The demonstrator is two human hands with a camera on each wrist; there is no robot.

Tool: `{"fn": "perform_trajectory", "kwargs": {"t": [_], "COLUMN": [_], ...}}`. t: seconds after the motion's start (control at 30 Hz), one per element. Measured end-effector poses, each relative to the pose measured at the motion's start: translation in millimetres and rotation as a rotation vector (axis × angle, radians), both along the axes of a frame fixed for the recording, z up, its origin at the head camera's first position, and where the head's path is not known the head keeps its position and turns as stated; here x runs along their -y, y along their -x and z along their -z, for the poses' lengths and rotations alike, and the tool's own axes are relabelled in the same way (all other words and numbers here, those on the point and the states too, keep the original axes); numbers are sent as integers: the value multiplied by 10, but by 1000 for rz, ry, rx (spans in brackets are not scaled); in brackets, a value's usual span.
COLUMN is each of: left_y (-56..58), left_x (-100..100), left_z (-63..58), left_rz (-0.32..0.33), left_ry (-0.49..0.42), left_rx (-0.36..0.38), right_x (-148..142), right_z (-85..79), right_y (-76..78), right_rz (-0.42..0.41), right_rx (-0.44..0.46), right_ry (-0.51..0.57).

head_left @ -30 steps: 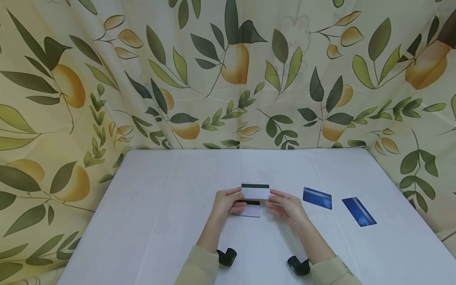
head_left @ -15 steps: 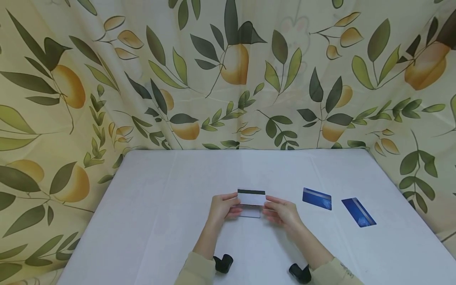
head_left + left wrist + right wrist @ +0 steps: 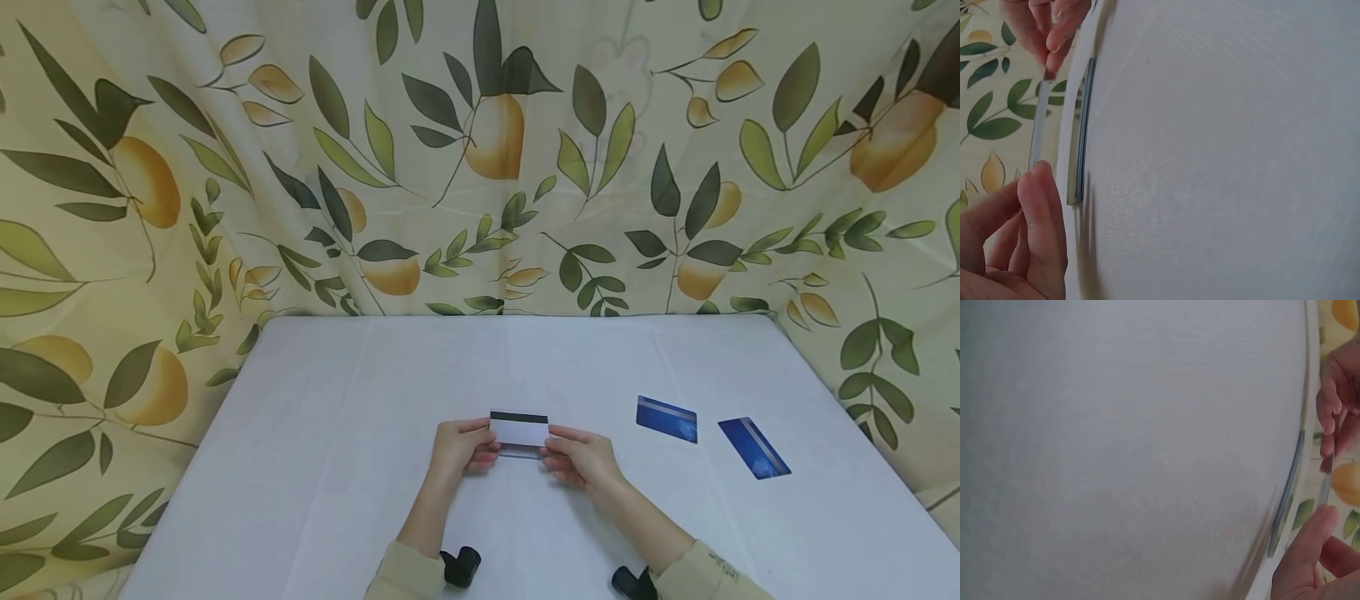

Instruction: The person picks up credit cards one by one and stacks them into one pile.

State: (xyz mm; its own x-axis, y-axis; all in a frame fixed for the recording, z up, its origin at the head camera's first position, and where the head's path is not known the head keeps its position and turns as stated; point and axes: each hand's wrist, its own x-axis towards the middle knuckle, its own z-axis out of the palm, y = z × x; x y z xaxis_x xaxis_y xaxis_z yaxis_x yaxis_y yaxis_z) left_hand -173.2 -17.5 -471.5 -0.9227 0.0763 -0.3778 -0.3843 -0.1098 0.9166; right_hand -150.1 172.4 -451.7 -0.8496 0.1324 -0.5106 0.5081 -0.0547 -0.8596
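A white plastic card with a black magnetic stripe (image 3: 519,430) is held level above the table between both hands. My left hand (image 3: 456,450) pinches its left end between thumb and fingers. The right hand (image 3: 587,458) pinches the opposite end in the same way. Beneath it, on the white tablecloth, lies another pale card or small stack of cards (image 3: 520,455), mostly hidden by the held one in the head view. From the left wrist view, the held card (image 3: 1039,125) appears edge-on, clearly apart from the dark-edged cards (image 3: 1085,134) on the table.
Two blue cards with a silvery stripe lie to the right, one (image 3: 667,419) nearer the hands and one (image 3: 754,448) farther out and slanted. Black wrist-worn devices (image 3: 461,567) sit at both cuffs. A leaf-and-fruit patterned curtain (image 3: 465,167) hangs behind the table (image 3: 360,400).
Both hands have shifted left and toward the person, carrying the white card. It now covers most of the card on the table. The blue cards lie where they were.
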Motion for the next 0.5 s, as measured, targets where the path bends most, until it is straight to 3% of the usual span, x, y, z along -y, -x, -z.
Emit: {"fn": "perform_trajectory", "kwargs": {"t": [0.5], "left_y": [-47], "left_x": [-17], "left_z": [42], "left_rz": [14], "left_ry": [105], "left_rx": [10], "right_x": [9], "right_z": [60], "right_y": [-23], "right_rz": [-22], "right_rx": [-1], "right_ry": [-38]}}
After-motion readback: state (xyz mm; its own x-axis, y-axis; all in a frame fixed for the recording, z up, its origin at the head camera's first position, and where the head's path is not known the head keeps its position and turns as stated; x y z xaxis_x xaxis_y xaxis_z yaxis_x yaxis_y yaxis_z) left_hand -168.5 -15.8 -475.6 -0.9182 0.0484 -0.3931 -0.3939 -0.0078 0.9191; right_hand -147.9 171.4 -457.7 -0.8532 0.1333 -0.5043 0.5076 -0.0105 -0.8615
